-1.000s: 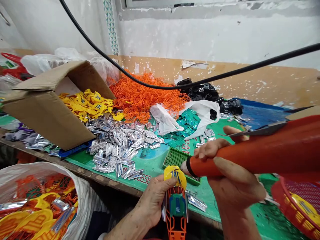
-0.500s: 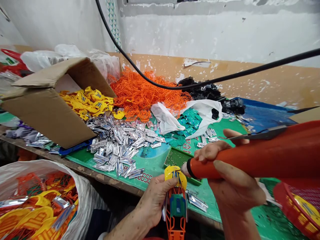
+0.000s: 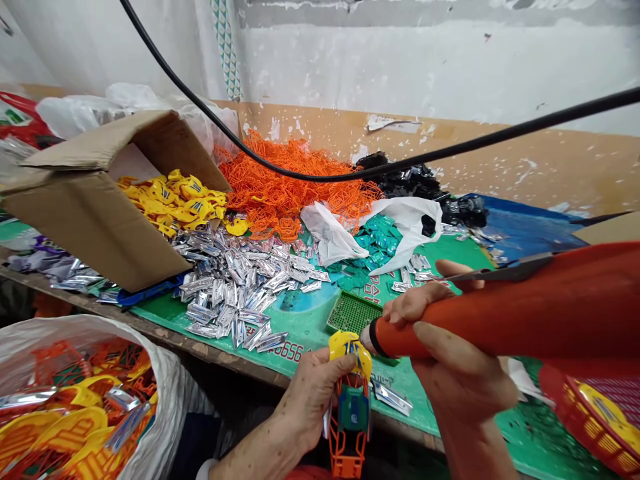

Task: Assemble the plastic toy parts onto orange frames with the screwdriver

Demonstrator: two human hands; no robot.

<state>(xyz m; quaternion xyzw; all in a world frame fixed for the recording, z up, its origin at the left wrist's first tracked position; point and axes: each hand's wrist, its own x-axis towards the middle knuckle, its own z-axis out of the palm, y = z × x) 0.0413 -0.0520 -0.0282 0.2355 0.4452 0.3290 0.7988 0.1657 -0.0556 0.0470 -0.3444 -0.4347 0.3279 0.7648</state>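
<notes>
My left hand point(image 3: 311, 392) is closed around a toy vehicle body, its thumb pressed on the yellow front piece point(image 3: 341, 343). Below that piece run an orange lattice frame point(image 3: 346, 445) and a green block point(image 3: 353, 408). In my right hand point(image 3: 450, 353) is a red-orange power screwdriver point(image 3: 505, 317), with the fingers wrapped round its front end. Its pale nose touches or nearly touches the right side of the yellow piece; the bit's tip is too small to make out. Behind the yellow piece lies a green perforated tray point(image 3: 350, 312) holding tiny metal parts.
Silver strips point(image 3: 230, 287) lie heaped on the green table. Beyond are a cardboard box point(image 3: 95, 220) of yellow pieces, orange frames point(image 3: 295, 173), and a white bag point(image 3: 330, 237) beside teal parts. A white sack point(image 3: 175, 393) stands left, a red basket point(image 3: 590, 433) right. A black cable point(image 3: 310, 177) hangs across.
The screwdriver and my right hand have shifted slightly left. The yellow front piece has turned a little in my left hand. The black cable has swung right and back.
</notes>
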